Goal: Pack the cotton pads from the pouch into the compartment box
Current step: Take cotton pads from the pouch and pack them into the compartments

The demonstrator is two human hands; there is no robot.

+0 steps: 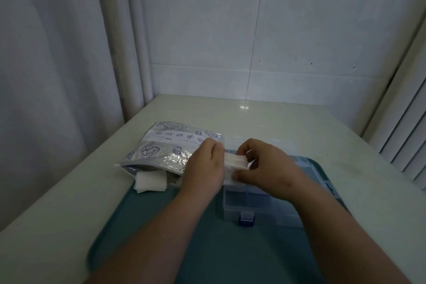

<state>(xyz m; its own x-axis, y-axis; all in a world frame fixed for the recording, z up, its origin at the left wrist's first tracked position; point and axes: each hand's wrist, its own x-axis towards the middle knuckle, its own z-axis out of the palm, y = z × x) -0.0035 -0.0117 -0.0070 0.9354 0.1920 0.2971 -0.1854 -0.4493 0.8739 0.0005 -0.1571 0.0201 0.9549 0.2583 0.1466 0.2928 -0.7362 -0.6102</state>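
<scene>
My single head-worn view, forward and down, close over the desk [288, 127], facing the tiled wall [299, 30].

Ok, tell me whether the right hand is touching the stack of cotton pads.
Touching: the head view shows the right hand pinching the stack of cotton pads between thumb and fingers.
</scene>
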